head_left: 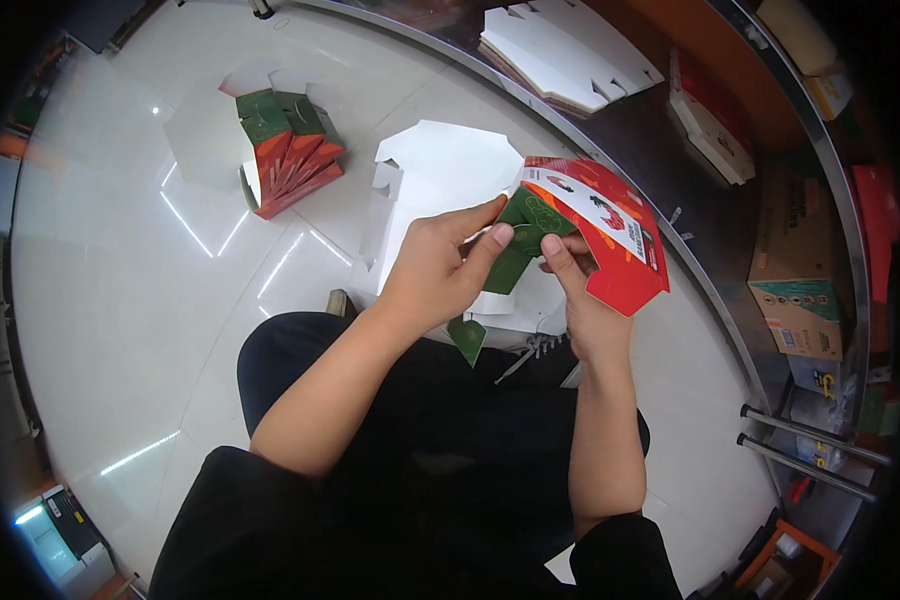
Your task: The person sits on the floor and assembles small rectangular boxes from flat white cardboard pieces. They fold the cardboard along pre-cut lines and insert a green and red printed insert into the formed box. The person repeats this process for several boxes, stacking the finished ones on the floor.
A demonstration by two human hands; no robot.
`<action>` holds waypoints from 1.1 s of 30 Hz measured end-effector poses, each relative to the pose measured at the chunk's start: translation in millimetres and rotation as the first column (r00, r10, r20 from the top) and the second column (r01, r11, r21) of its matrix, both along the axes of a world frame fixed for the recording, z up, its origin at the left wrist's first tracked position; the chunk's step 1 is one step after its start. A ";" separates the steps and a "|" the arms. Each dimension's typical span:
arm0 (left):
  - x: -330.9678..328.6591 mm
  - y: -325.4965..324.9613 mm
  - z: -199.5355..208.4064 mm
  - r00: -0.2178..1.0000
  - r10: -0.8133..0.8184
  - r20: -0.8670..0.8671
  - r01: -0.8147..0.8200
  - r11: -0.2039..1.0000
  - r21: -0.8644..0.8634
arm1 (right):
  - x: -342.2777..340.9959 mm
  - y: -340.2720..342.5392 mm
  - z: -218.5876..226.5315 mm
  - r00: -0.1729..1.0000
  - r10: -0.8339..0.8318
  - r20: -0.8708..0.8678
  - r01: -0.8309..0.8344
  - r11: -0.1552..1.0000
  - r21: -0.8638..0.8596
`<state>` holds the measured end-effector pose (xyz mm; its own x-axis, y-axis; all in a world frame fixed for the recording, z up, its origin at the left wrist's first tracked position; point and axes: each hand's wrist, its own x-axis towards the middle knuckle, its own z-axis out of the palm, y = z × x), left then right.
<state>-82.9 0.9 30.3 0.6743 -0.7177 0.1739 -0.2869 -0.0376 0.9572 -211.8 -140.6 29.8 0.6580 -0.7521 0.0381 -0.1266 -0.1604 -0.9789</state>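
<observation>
A partly folded carton [610,215], red and white outside with green flaps, is held up over my lap. My left hand [440,255] pinches its green flap [515,235] between thumb and fingers. Closed on the same carton, my right hand [585,290] has its thumb at the flap's right end and its other fingers mostly hidden behind the red panel. Behind both hands spreads a flat white cardboard panel [450,165] with notched edges. I cannot tell whether it is joined to the carton. A green corner [468,340] sticks out below my left hand.
Several folded red and green cartons [290,150] stand together on the tiled floor [110,280] at the far left. A shelf to the right bears a stack of white blanks [565,50] and a brown cardboard box [795,270]. Two metal bars [815,435] jut out at lower right.
</observation>
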 end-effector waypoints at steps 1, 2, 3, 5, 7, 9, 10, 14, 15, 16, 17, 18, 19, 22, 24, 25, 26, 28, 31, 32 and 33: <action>-0.8 -2.1 -0.4 0.999 -0.019 -0.039 0.016 0.997 -0.080 | 1.7 4.8 -1.1 0.999 -0.015 0.042 0.015 1.000 0.001; -3.7 -2.7 0.6 0.995 -0.047 -0.088 0.039 0.995 -0.094 | 2.3 4.2 -4.6 0.992 0.003 0.125 -0.014 0.996 0.083; -8.3 -2.5 3.0 0.988 -0.076 -0.136 0.062 0.992 -0.109 | 3.2 3.2 -9.9 0.978 0.014 0.209 -0.048 0.986 0.160; -9.8 -1.4 8.3 0.977 -0.119 -0.175 0.105 0.990 -0.090 | 6.3 7.4 -0.4 0.962 0.007 0.272 -0.085 0.958 0.274; -8.3 0.0 10.3 0.976 -0.151 -0.158 0.149 0.989 -0.022 | 7.1 13.2 8.8 0.932 -0.007 0.361 -0.097 0.959 0.268; -7.7 -1.2 9.2 0.994 -0.111 -0.019 0.109 0.990 -0.089 | 5.4 13.6 9.8 0.907 0.001 0.422 -0.129 0.953 0.275; -7.6 -2.0 8.7 0.995 -0.089 0.050 0.095 0.988 -0.125 | 2.9 10.8 8.3 0.899 0.012 0.438 -0.152 0.946 0.286; -6.1 0.7 13.6 0.976 -0.034 0.217 0.054 0.994 -0.090 | 6.2 7.9 5.6 0.870 -0.025 0.493 -0.131 0.951 0.280; -7.3 1.7 15.5 0.972 -0.024 0.236 0.043 0.996 -0.073 | 4.6 7.7 5.4 0.875 -0.011 0.484 -0.104 0.972 0.211; -8.2 3.6 16.7 0.967 -0.012 0.256 0.027 0.998 -0.054 | 2.4 7.7 5.4 0.880 0.005 0.476 -0.082 0.986 0.142; -9.5 3.8 16.2 0.962 0.015 0.272 0.006 0.997 -0.077 | 1.0 7.0 5.2 0.885 0.020 0.466 -0.060 0.996 0.072; -11.5 2.5 15.0 0.957 0.043 0.287 -0.015 0.995 -0.100 | 0.4 5.5 3.4 0.897 -0.006 0.442 0.010 1.000 -0.007; -12.9 1.7 13.5 0.950 0.072 0.303 -0.036 0.992 -0.123 | 0.7 4.5 1.5 0.906 -0.033 0.422 0.076 0.993 -0.087; -11.9 -0.6 6.0 0.917 0.154 0.368 -0.074 0.972 -0.223 | 1.5 12.7 9.7 0.928 -0.104 0.358 0.112 0.994 -0.002; -10.6 0.7 0.6 0.911 0.179 0.372 -0.094 0.968 -0.234 | 4.1 19.7 16.3 0.941 -0.121 0.317 0.085 0.989 0.124; -10.0 1.4 -0.3 0.912 0.183 0.368 -0.102 0.968 -0.228 | 4.8 21.4 17.8 0.945 -0.120 0.304 0.071 0.984 0.166; -9.4 1.9 -0.1 0.914 0.175 0.367 -0.101 0.972 -0.210 | 4.8 21.7 18.4 0.950 -0.118 0.290 0.058 0.976 0.208; -8.7 2.7 0.9 0.917 0.159 0.366 -0.101 0.980 -0.173 | 5.5 18.5 14.1 0.961 -0.071 0.266 0.011 0.976 0.218; -9.3 1.3 -0.8 0.921 0.168 0.352 -0.112 0.978 -0.175 | 5.3 20.2 15.8 0.979 -0.010 0.201 -0.051 0.955 0.292; -8.1 0.5 -2.0 0.922 0.158 0.354 -0.099 0.979 -0.180 | 4.0 22.2 15.4 0.986 0.007 0.165 -0.053 0.959 0.277; -5.8 -0.5 -3.5 0.923 0.149 0.356 -0.086 0.979 -0.185 | 2.7 22.9 14.7 0.992 0.024 0.128 -0.057 0.963 0.262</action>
<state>-88.7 0.3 26.8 0.6188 -0.5779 0.5321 -0.6212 0.0546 0.7817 -209.1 -117.7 44.6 0.6906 -0.7192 -0.0763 -0.0018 0.1037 -0.9946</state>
